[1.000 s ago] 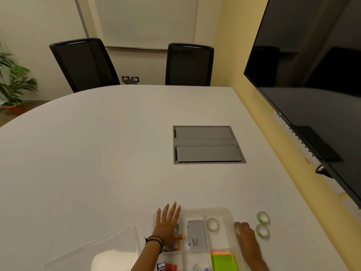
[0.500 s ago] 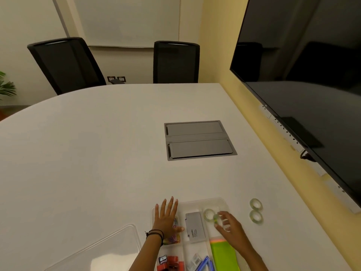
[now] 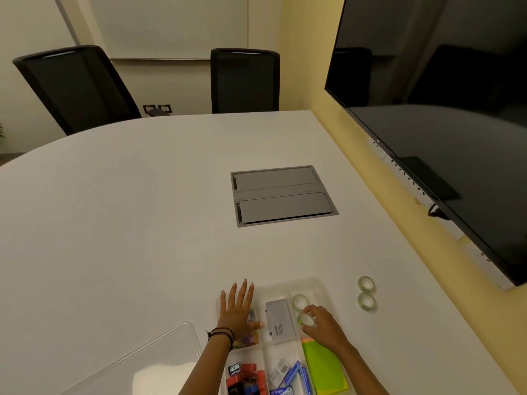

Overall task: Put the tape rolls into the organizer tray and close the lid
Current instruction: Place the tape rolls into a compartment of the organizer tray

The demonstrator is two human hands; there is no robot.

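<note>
Head view: a tape roll (image 3: 306,319) is pinched by the right hand (image 3: 322,326) over the organizer tray (image 3: 319,283), beside another roll (image 3: 299,302) inside. The left hand (image 3: 238,309) is spread flat on the tray. Two rolls (image 3: 366,284) lie on the table (image 3: 142,223); the lid (image 3: 148,363) lies left.

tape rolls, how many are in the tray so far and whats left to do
Done: one tape roll lies in the organizer tray's far right compartment. In hand: the right hand holds a second roll just over that compartment, while the left hand steadies the tray. Left: two rolls on the table, and the lid lying off to the left.
</note>
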